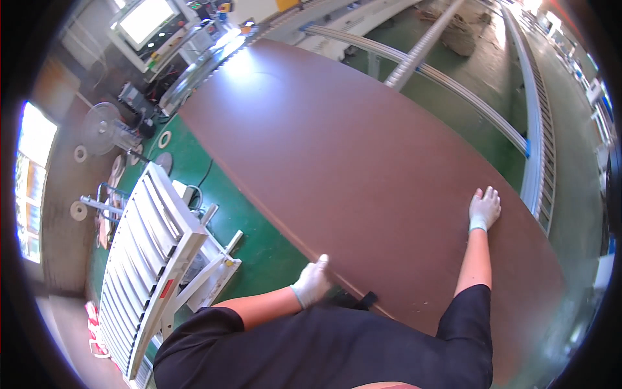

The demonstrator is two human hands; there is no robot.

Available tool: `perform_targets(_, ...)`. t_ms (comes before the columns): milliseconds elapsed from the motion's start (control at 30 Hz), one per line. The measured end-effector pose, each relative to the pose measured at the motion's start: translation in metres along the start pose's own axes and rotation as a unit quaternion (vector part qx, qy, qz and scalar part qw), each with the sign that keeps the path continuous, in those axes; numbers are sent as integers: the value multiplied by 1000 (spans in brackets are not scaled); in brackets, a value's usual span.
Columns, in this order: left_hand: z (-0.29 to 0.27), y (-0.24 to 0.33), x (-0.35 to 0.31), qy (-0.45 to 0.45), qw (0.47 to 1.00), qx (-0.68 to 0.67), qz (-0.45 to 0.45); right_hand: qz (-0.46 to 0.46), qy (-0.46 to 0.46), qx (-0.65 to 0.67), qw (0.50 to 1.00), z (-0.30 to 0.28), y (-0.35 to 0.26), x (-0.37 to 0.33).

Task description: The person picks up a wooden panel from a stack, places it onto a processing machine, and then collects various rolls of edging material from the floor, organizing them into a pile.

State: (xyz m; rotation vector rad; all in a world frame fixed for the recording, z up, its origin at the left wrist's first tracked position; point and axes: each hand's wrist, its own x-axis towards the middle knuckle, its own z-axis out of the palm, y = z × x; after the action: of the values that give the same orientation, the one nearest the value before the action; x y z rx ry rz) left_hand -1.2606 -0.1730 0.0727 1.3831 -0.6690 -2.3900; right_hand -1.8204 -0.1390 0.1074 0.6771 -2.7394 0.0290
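A big, flat brown board (363,162) lies in front of the person and reaches under both hands, going far out ahead of them. The left hand (313,284), in a white glove, is at the side edge of the board that is close to the body. Its thumb points up by the edge. The other fingers are hard to see, so I cannot tell how far it is closed or if it has a grip on the edge.

The right hand (484,209), in a white glove too, is farther out, near the other side of the board. It is open and rests on top of the board with its fingers pointing away. It has nothing in its grip.

A small black piece (368,299) sits at the board's edge, just right of the left hand. Left of that hand stands a white rack with rollers (146,246) on the green floor (265,266). Past the rack, farther left and ahead, is a fan (102,126). Well ahead of the left hand is a bright screen (146,23). Just beyond the right hand runs a long metal rail (535,175).
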Motion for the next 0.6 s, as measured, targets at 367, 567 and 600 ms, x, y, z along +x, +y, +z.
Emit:
perform_targets(367,0,91,56,-208,967,146,-12,3,-16,26,1000,10,-59,-3)
perform_targets(567,-143,224,69,-112,993,-30,-13,117,-56,6,992,-34,-125,-99)
perform_targets(600,-187,239,75,-66,993,-90,25,125,-62,21,990,-41,-154,-119)
